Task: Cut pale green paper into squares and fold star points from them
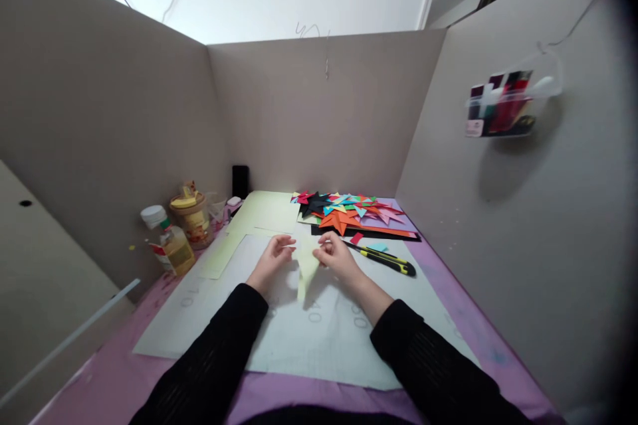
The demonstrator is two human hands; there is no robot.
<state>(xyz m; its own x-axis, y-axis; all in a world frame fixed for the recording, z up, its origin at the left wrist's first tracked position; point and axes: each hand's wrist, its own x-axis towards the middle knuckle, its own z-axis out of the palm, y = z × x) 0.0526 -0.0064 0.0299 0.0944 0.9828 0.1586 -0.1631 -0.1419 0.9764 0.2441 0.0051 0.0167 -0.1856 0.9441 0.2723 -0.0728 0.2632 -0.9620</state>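
Note:
A pale yellow folded paper (308,262) with a pointed lower end is held upright above the white sheet. My right hand (337,255) pinches its right edge between thumb and fingers. At the paper's left side is my left hand (274,257), fingers curved and thumb apart from them; whether the fingertips touch the paper I cannot tell. Beyond my right hand lies a black and yellow utility knife (391,260), beside small red (356,238) and light blue (379,248) paper scraps. The white sheet (304,352) under both hands bears printed numbers.
Folded paper stars (340,220) in several colours are piled at the back right on coloured sheets. Pale yellow sheets (269,209) lie back left. A glue bottle (175,249), a tub (192,216) and a dark phone-like object (240,180) stand along the left. Grey partitions (323,119) enclose the table.

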